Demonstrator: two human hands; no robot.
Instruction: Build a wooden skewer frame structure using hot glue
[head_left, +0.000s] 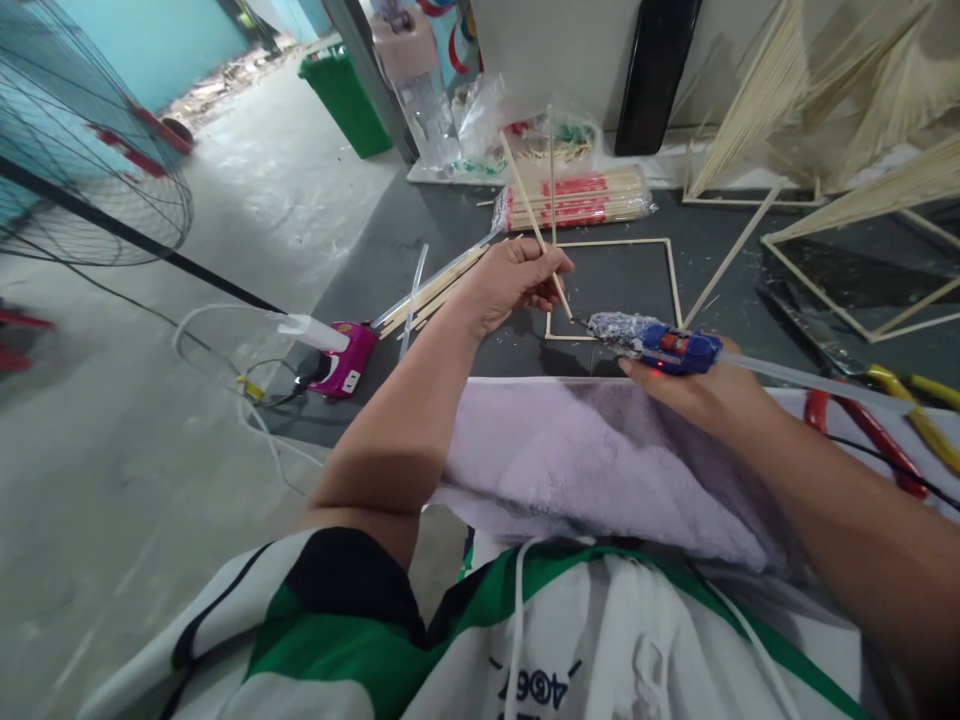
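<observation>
Between the fingers of my left hand [525,275] is a thin wooden stick [527,195], tilted with its lower end toward me. My right hand [697,385] grips a blue glue gun [675,345], its front part crusted with whitish glue. The gun's nozzle is close to the stick's lower end; I cannot tell whether they touch. A clear glue stick [817,380] juts from the gun's back. Beneath both hands lies a square frame of sticks [675,280] on the dark table. One stick rises from its far left corner, another slants up from its near right corner.
Loose sticks [442,290] lie left, beside a pink power adapter [349,360]. Behind stand a packet of sticks [577,200], a water bottle [420,90] and a black phone [656,75]. Stick structures [825,100] and pliers [862,430] are at right. A lilac towel [555,430] covers the near edge.
</observation>
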